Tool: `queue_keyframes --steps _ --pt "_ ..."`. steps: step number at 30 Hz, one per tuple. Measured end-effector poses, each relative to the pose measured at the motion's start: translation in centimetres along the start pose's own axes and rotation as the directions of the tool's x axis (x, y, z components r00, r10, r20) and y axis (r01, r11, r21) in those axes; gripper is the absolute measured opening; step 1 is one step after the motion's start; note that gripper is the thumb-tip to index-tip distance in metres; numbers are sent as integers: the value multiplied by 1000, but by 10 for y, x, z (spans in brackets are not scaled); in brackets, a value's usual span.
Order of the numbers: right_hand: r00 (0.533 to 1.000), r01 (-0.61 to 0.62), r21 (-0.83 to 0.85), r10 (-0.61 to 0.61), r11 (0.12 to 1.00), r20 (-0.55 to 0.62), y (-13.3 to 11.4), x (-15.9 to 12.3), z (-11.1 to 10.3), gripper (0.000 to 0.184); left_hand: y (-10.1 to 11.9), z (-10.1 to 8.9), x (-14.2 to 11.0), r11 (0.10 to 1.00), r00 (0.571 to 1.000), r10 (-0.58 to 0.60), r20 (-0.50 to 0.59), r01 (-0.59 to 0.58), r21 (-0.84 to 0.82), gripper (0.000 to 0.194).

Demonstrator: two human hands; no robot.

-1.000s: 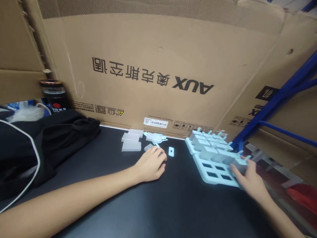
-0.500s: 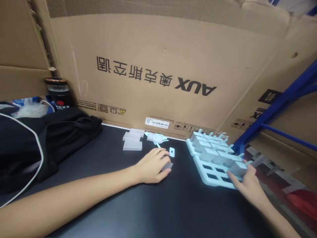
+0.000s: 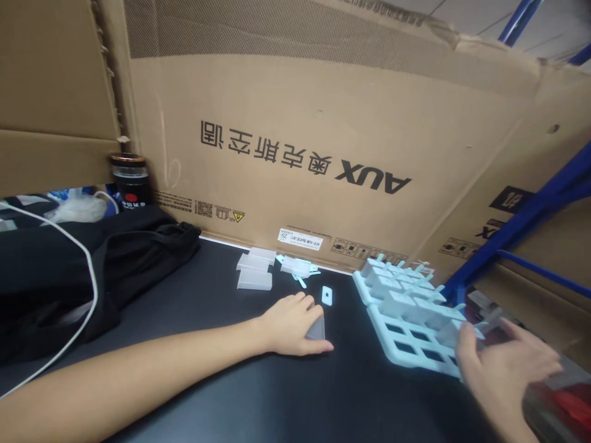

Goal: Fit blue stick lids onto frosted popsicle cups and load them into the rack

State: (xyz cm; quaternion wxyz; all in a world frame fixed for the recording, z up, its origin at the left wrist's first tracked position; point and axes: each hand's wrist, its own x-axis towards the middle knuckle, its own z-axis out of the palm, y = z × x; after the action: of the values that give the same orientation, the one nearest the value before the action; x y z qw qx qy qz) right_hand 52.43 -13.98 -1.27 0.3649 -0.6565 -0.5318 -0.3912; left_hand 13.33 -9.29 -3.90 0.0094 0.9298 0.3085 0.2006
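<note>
My left hand (image 3: pixel 292 323) rests on the black table top (image 3: pixel 231 381), fingers closed round a small translucent plastic cap (image 3: pixel 316 330). A pale blue mould tray (image 3: pixel 406 311) with several frosted blocks standing in its far cells lies to the right. Over the tray's near right corner my right hand (image 3: pixel 501 369) hovers with fingers spread, holding nothing. Just beyond my left hand lies a small white plate with a hole (image 3: pixel 327 296). Further back sit three translucent caps (image 3: pixel 255 272) and a few blue sticks (image 3: pixel 299 271).
A big cardboard box (image 3: pixel 323 154) walls off the back. Black cloth with a white cable (image 3: pixel 87 277) covers the left side, with a dark jar (image 3: pixel 132 181) behind it. A blue metal rack (image 3: pixel 521 209) stands at the right edge.
My left hand has drawn the small cap toward me and to the right. My right hand has let go of the frosted block on the tray, pulled back and spread its fingers.
</note>
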Motion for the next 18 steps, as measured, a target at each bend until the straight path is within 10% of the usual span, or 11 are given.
queue_keyframes --steps 5,10,13,18 --pt "858 424 325 -489 845 154 -116 32 13 21 0 -2 1 1000 1000 -3 31 3 -12 56" --pt "760 462 371 -575 806 304 -184 21 21 12 1 -4 1 998 998 -11 56 14 -54 52" --pt "793 435 376 -546 818 270 -167 19 4 17 1 -5 2 996 997 -8 83 15 -87 51" --pt "952 298 205 -306 932 5 -66 20 -33 23 0 -5 3 989 993 -2 116 18 -144 49"
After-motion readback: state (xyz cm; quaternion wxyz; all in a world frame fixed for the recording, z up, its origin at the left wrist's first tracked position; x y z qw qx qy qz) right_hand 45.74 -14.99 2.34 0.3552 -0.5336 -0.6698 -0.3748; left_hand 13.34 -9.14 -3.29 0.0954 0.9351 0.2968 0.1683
